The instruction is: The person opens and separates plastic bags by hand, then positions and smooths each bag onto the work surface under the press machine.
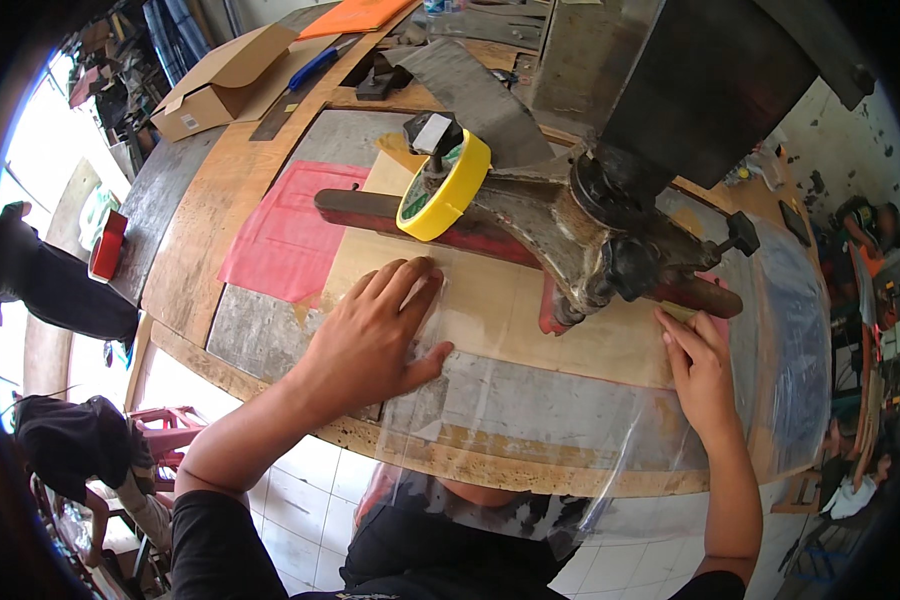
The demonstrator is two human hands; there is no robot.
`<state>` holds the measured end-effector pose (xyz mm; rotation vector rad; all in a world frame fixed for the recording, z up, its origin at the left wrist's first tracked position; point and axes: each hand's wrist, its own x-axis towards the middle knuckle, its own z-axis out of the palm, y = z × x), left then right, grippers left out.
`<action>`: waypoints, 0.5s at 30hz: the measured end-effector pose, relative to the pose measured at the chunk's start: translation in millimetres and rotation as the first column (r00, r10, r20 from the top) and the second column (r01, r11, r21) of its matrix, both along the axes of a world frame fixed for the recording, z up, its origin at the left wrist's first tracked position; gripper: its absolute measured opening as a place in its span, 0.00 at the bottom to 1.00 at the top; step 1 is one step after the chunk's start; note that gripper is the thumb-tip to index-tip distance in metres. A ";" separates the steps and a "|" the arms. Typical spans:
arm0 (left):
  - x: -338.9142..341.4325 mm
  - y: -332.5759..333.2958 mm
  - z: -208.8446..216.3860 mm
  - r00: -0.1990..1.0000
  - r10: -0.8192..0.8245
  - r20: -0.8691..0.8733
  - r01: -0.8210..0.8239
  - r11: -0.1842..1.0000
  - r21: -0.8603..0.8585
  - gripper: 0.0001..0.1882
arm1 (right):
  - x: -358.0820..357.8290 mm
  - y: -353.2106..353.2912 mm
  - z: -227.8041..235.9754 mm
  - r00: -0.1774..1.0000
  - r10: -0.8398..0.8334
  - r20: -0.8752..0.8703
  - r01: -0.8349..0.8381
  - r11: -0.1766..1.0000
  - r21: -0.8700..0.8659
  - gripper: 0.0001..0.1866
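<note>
My left hand (375, 325) lies flat, fingers stretched and thumb apart, on a clear plastic sheet (530, 455) over a tan sheet (500, 310). The plastic drapes past the table's front edge toward me. My right hand (702, 370) is closed at the right end of the tan sheet, its fingertips pinching what looks like the plastic's far edge. Just beyond both hands, a long dark press bar (510, 248) of a machine (580, 210) spans the sheets. A yellow tape roll (457, 195) hangs on the machine's knob. What lies directly under the bar is hidden.
A red sheet (285, 230) lies left of the tan one. Behind stand an open cardboard box (225, 85) and a blue-handled cutter (315, 68). Clear plastic (795, 340) covers the table's right side. A red tape roll (108, 245) is at far left; another person (80, 450) sits lower left.
</note>
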<state>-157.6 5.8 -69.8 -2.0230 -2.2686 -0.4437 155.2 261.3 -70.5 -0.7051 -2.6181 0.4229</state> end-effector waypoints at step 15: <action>-2.2 0.0 2.1 0.992 -0.032 -0.121 0.028 0.999 -0.035 0.29 | -0.7 -2.7 3.0 0.998 -0.026 0.049 0.028 0.999 -0.029 0.19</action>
